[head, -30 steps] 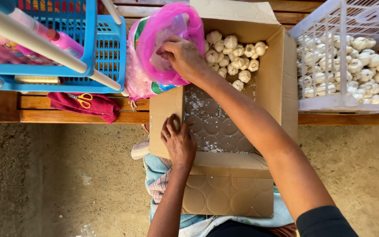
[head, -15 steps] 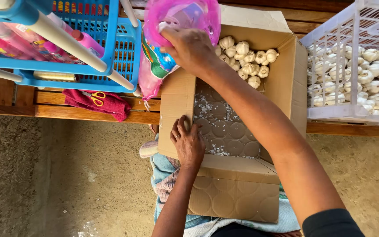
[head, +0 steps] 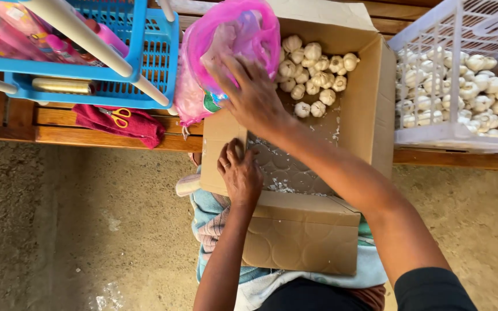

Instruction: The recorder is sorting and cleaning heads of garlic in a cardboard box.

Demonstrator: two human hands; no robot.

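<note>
Cardboard box (head: 370,109) served as the landmark; it lay open across the person's lap, its near flap (head: 301,236) folded down toward the body over a light blue cloth (head: 208,213).

Left hand (head: 240,173) rested on the near left wall of the box, fingers curled over the edge and pressed together, steadying it. It gripped nothing else.

Inside the box, the near part of the floor was bare apart from white flakes of papery skin (head: 280,185). The garlic bulbs (head: 312,72) were heaped only in the far corner of the box, a modest pile. Judged from that, most of the box appeared already emptied and a small remainder was left to move.

Right hand (head: 255,95) reached over the far left wall of the box, fingers spread against the pink plastic bag (head: 234,40). Whether it held a bulb against the bag could not be told; the palm hid that. The bag stood at the far left corner of the box, its mouth gathered.

Right of the box, a white plastic crate (head: 456,132) on the wooden bench (head: 105,138) held many more bulbs. Left of the box lay a dark red cloth (head: 142,128) with yellow-handled scissors (head: 121,117), and beyond that a blue plastic basket (head: 157,63).
</note>
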